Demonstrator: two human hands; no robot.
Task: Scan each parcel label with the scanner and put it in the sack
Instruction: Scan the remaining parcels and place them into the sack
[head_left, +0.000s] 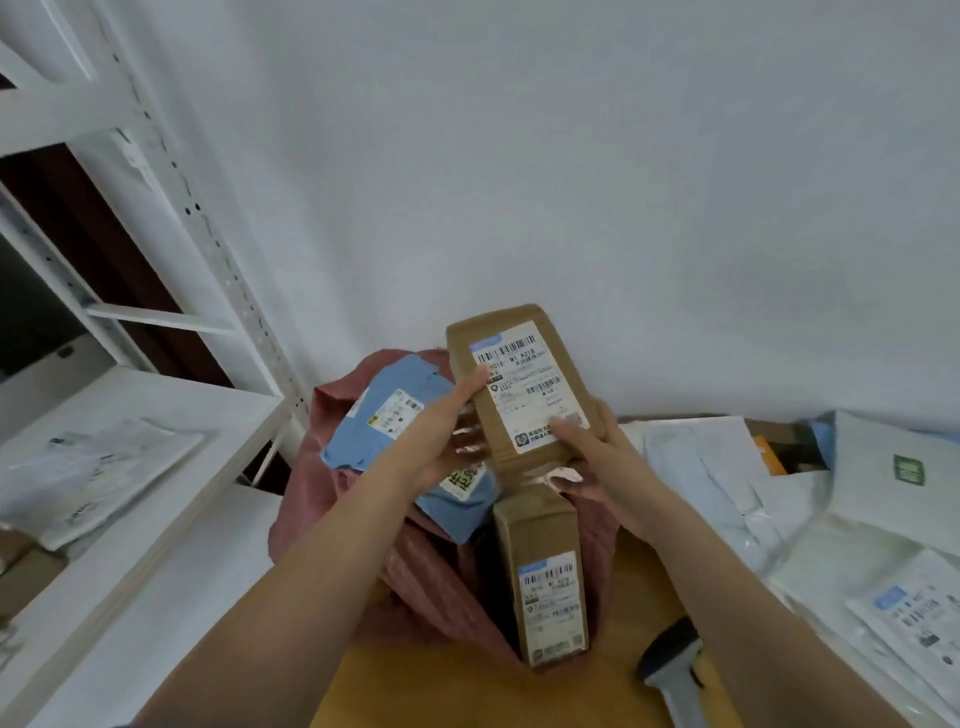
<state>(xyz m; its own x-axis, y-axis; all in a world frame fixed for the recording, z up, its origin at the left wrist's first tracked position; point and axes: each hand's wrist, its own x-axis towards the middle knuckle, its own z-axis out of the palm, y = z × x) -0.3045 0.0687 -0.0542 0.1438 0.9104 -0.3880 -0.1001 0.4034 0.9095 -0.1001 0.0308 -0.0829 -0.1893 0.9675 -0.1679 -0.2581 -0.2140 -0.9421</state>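
— What is held by the hands?

— A brown cardboard parcel is held between both. It is gripped at its lower right by the right hand, thumb laid on the white label and fingers curled under the near end. The left hand is set against the parcel's left edge with the fingers stretched out fairly straight; whether the underside is clasped by them cannot be told.

— Where is the parcel placed?

— It is kept tilted, label up, above the mouth of the reddish sack, which is stood on the wooden table against the white wall.

— What is seen inside the sack?

— A blue parcel is lodged in the far left part of the opening, and a second brown box is propped on end at the near side, its own label turned to the camera.

— And the scanner?

— The scanner is laid on the table, near the right forearm — touched by neither hand.

— Further out?

— White mailer bags are heaped to the right, one with a printed label at the far edge. To the left, a white metal shelf is loaded with more pale packets
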